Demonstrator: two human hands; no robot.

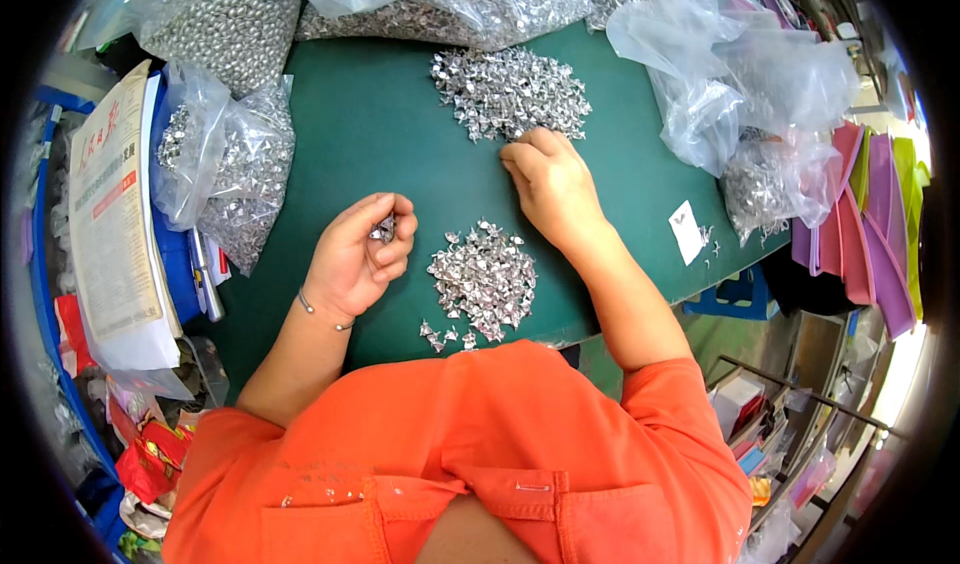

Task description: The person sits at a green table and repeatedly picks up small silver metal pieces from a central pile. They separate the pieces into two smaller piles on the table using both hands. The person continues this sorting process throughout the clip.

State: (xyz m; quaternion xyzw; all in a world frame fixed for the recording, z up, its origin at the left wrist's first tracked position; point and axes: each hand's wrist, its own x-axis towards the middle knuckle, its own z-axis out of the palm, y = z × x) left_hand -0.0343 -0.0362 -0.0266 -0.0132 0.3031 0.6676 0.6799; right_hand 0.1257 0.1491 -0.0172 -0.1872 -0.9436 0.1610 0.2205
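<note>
My left hand (352,254) is turned palm up with its fingers curled round small silver metal pieces (384,228); how many lie in it is partly hidden. My right hand (556,186) reaches to the near edge of a far pile of silver metal pieces (505,89), fingertips pressed together there. What those fingertips hold, if anything, is hidden. Between my body and the far pile lies a nearer heap of similar pieces (484,282), just right of my left hand. A few loose ones sit at its lower left side.
On the green table (370,94) stand a bag of rounded silver pieces (225,29), a smaller filled bag (245,164) and another bag at the far edge (460,9). A clear bag (775,179) and white card (686,232) are right. Newspaper (115,204) stands left.
</note>
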